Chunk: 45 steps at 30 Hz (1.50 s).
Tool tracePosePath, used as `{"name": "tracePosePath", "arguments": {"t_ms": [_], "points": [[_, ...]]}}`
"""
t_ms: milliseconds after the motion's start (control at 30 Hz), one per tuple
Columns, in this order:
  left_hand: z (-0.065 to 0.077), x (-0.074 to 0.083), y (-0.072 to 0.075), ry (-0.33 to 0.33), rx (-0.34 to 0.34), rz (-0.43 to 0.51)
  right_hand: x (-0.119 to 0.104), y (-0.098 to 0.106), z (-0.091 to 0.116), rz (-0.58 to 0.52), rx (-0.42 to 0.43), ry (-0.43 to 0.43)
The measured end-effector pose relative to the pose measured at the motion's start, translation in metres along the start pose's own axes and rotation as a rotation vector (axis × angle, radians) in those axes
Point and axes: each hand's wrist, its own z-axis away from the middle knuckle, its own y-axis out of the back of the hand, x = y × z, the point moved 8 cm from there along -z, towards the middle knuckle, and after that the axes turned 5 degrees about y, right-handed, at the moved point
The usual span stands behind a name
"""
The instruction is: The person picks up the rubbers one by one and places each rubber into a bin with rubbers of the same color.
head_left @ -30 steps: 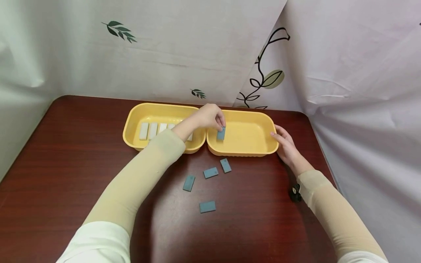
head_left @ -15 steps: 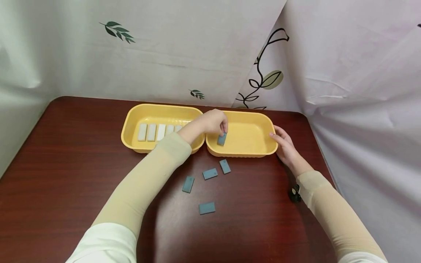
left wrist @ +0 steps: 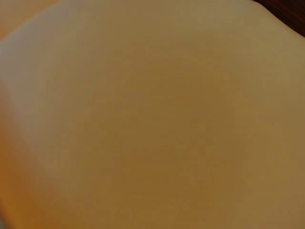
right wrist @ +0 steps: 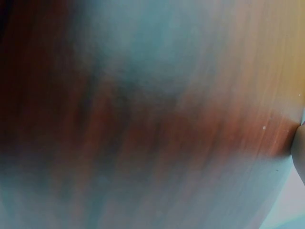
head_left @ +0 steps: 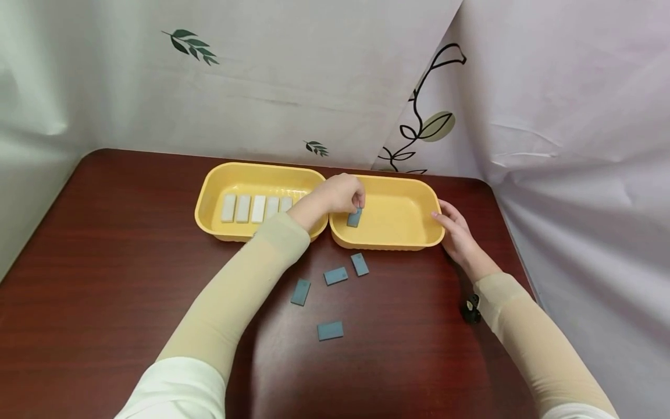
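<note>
In the head view, my left hand [head_left: 341, 193] reaches into the right yellow tray [head_left: 438, 233]. Its thumb and fingers pinch the upper end of a blue-grey tile [head_left: 354, 219], low near the tray's left end. My right hand [head_left: 458, 235] grips that tray's right rim, thumb over the edge and fingers along the outside. Several more blue-grey tiles lie on the table in front, among them one tile [head_left: 359, 265] close to the tray and another [head_left: 330, 330] nearest me. A blurred pale surface fills most of the left wrist view.
The left yellow tray [head_left: 201, 214] stands beside the right one and holds a row of white blocks [head_left: 243, 209], partly hidden by my left arm. Patterned white cloth [head_left: 262, 87] hangs behind the dark red table [head_left: 131, 262]. A small black object [head_left: 470, 311] sits by my right wrist.
My left hand has shifted slightly right and down within the right tray, with the tile still pinched and now tilted a little. My right hand stays on the rim.
</note>
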Motion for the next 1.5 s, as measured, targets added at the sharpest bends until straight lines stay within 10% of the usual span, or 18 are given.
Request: {"name": "tracePosePath", "arguments": {"t_ms": [833, 1500], "points": [[-0.0012, -0.004, 0.001, 0.033, 0.076, -0.043, 0.0022, 0.0009, -0.0012, 0.036, 0.031, -0.002], [0.0001, 0.0005, -0.0019, 0.04, 0.013, -0.118, 0.0016, 0.0008, -0.0002, 0.018, 0.006, -0.007]]}}
